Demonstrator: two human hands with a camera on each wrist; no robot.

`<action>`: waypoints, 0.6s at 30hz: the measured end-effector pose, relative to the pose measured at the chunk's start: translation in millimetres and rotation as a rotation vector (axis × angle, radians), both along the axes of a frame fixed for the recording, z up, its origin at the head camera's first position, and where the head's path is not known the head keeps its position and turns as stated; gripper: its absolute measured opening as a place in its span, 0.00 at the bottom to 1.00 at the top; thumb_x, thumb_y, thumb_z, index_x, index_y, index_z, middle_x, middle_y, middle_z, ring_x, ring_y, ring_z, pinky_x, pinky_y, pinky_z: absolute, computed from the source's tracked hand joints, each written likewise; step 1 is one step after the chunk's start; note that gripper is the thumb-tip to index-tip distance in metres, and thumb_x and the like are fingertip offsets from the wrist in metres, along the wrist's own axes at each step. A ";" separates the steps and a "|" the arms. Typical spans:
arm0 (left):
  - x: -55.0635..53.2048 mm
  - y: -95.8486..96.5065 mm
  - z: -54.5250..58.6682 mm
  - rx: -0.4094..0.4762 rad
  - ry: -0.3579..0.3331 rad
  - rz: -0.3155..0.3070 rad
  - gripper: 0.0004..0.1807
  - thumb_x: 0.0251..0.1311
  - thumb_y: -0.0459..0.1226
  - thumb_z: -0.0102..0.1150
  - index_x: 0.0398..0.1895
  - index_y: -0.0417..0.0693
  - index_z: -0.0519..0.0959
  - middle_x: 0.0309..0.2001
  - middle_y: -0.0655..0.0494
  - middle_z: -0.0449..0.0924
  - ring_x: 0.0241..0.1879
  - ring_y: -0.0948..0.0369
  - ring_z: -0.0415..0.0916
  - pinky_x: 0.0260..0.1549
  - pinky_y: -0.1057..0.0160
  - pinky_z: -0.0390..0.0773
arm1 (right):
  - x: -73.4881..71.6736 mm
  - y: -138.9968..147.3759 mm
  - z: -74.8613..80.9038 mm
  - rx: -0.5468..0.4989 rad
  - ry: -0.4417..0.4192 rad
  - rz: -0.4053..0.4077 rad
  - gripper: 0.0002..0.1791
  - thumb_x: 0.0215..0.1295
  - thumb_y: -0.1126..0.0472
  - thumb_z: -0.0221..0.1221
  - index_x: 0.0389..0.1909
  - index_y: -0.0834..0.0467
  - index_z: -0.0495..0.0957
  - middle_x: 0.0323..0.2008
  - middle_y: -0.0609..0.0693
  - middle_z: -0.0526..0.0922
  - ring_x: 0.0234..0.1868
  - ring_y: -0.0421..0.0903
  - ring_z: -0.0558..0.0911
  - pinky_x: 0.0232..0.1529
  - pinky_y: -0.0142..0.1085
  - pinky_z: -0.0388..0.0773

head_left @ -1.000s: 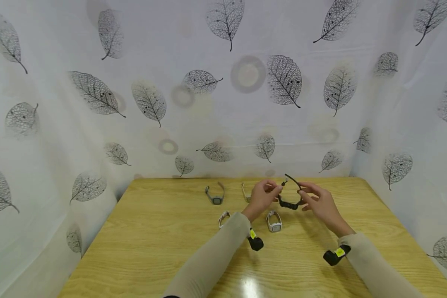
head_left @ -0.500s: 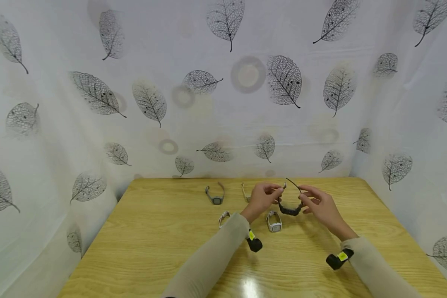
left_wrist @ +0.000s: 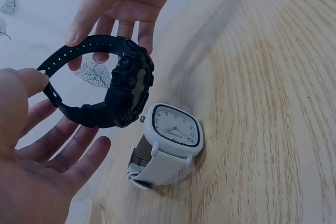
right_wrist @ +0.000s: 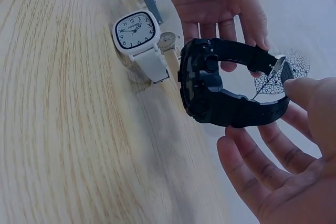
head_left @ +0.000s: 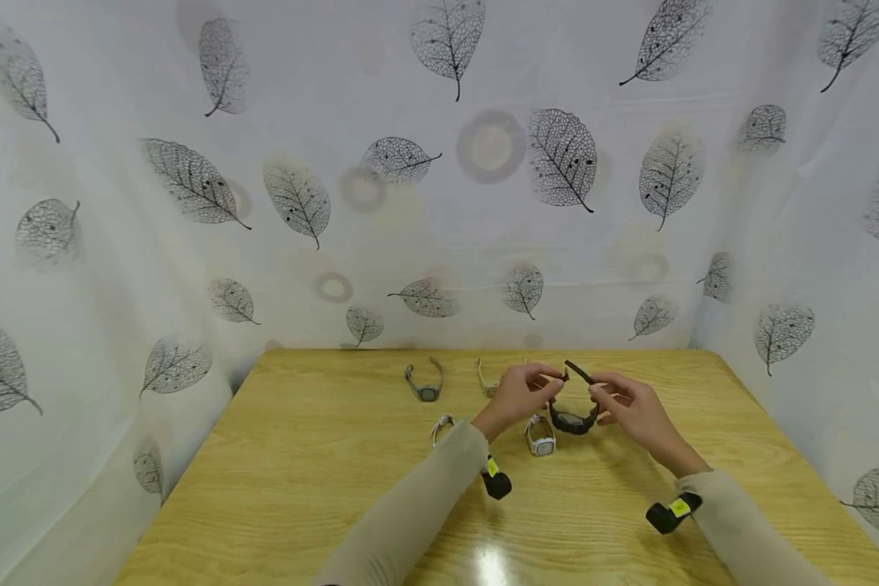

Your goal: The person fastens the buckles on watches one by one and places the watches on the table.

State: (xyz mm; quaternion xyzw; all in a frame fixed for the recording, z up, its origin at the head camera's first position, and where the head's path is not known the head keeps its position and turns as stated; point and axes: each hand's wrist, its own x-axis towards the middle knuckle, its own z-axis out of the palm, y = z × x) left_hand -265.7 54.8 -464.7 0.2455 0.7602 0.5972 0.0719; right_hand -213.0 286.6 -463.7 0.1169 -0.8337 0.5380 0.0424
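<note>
A black sports watch (head_left: pixel 571 422) hangs between both hands, just above the table, its strap bent into a loop. The left hand (head_left: pixel 516 395) pinches the buckle end of the strap between thumb and fingers. The right hand (head_left: pixel 637 411) pinches the holed strap end, its thumb on top. In the left wrist view, the strap ends (left_wrist: pixel 44 74) meet near the left thumb. The metal buckle (right_wrist: pixel 279 64) shows in the right wrist view; whether the strap passes through it I cannot tell. Below the held watch lies a white square watch (head_left: pixel 542 446).
A grey watch (head_left: pixel 428 394) stands at the back of the wooden table (head_left: pixel 300 472). Beside it, a beige watch (head_left: pixel 490 390) is partly behind the left hand. The left sleeve covers part of another light watch (head_left: pixel 443 422). A leaf-patterned curtain (head_left: pixel 410 228) encloses the table.
The black watch has come down slightly and its case has tilted. The free strap end has bent over toward the buckle, so the loop is narrower at the top.
</note>
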 end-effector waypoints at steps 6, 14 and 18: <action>1.0 0.5 0.6 -0.057 0.035 -0.004 0.14 0.71 0.47 0.64 0.55 0.54 0.85 0.39 0.51 0.87 0.32 0.63 0.83 0.30 0.65 0.85 | 2.0 -0.1 2.0 0.003 0.006 0.012 0.25 0.78 0.53 0.58 0.66 0.66 0.73 0.49 0.73 0.81 0.39 0.47 0.87 0.39 0.47 0.88; 1.6 1.2 2.3 -0.015 0.024 0.001 0.14 0.70 0.46 0.65 0.54 0.54 0.85 0.41 0.42 0.87 0.32 0.61 0.83 0.36 0.57 0.87 | 7.0 1.4 8.0 0.007 0.000 0.020 0.26 0.78 0.53 0.58 0.68 0.64 0.72 0.50 0.73 0.80 0.40 0.48 0.87 0.39 0.47 0.88; 1.4 1.1 3.4 0.008 0.016 -0.003 0.14 0.70 0.46 0.65 0.55 0.54 0.86 0.43 0.48 0.88 0.35 0.59 0.84 0.40 0.51 0.87 | 9.7 4.5 10.4 0.025 0.024 0.025 0.25 0.78 0.55 0.58 0.68 0.63 0.72 0.51 0.72 0.81 0.42 0.47 0.88 0.40 0.47 0.88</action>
